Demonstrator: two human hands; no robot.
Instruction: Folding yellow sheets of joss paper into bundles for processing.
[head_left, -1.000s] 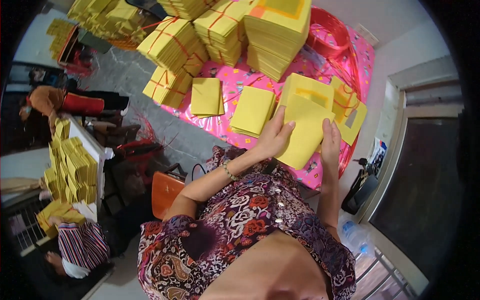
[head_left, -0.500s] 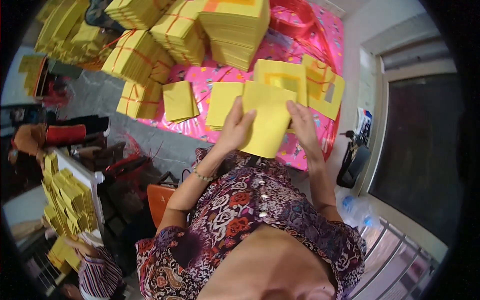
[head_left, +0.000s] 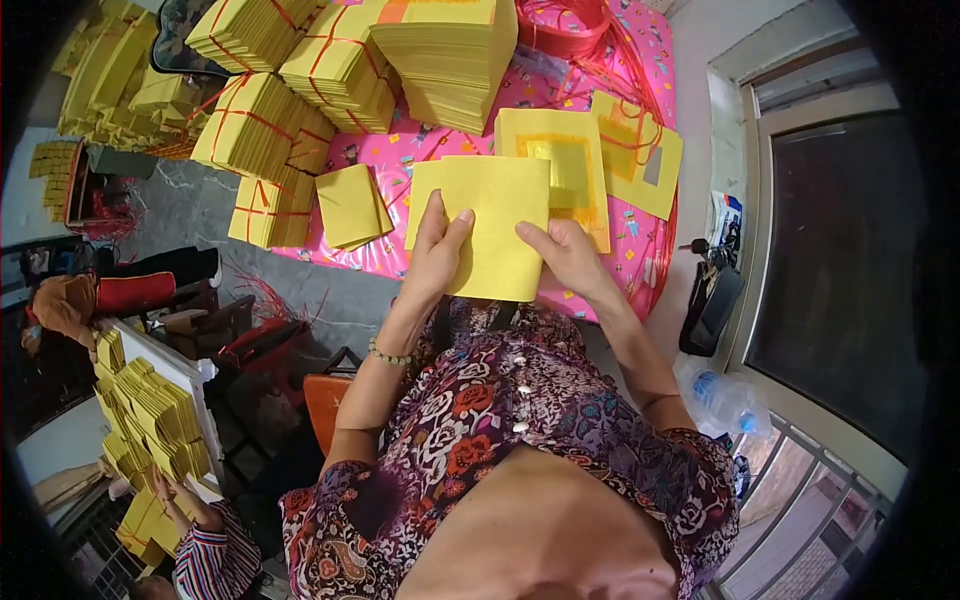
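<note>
A yellow rectangular paper (head_left: pixel 500 220) is held over the table's near edge, in front of my body. My left hand (head_left: pixel 437 255) grips its left edge, thumb on top and fingers mostly hidden. My right hand (head_left: pixel 572 255) pinches the right edge, its thumb on the face. Just behind the held paper, a plain yellow paper pile (head_left: pixel 424 185) shows partly at the left. To the right lies a yellow stack with an orange-bordered square (head_left: pixel 572 170). Beyond that is a yellow sheet with a grey patch (head_left: pixel 640 150).
A small yellow stack (head_left: pixel 350 205) sits on the pink patterned tabletop (head_left: pixel 395 240). Tied yellow bundles (head_left: pixel 250 125) and a tall stack (head_left: pixel 440 70) rise behind. Red strapping (head_left: pixel 570 35) lies at the back. A window (head_left: pixel 830 260) is at right; co-workers (head_left: pixel 215 550) are at left.
The held paper and both hands have shifted left. The paper looks squarer to me now, and my right thumb has moved down its right edge.
</note>
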